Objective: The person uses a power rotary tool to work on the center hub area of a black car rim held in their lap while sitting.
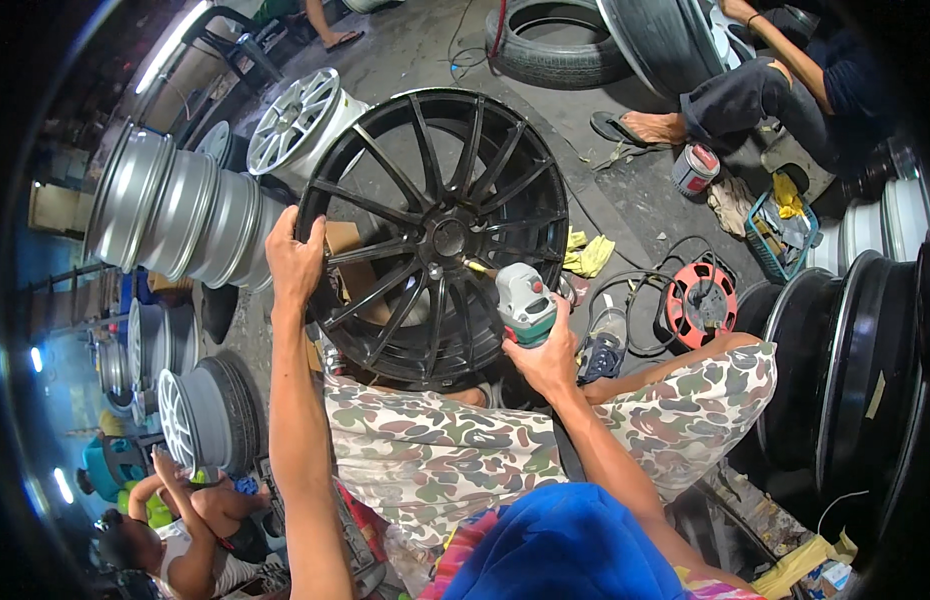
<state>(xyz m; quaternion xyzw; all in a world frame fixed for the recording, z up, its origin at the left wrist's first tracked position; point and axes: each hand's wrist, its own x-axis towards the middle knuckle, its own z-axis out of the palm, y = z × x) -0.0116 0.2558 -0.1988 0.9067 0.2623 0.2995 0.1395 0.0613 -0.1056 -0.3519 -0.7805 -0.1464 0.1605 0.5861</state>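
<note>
A black multi-spoke alloy wheel (448,238) stands tilted in front of me, its spoked face toward me. My left hand (297,255) is closed around the left part of its rim. In my right hand (547,350) is a grey and green handheld power tool (526,300), fingers wrapped around its body. The tool's thin yellowish tip (477,266) points at the spokes just below the hub; I cannot tell whether it touches. Behind the spokes sits a piece of brown cardboard (342,238).
Silver wheels (175,210) are stacked at left, a white wheel (290,120) behind. Black wheels (805,350) stand at right. A red cable reel (699,303), blue basket (785,240), paint can (696,168) and yellow cloth (588,254) lie rightward. Other people sit upper right and lower left.
</note>
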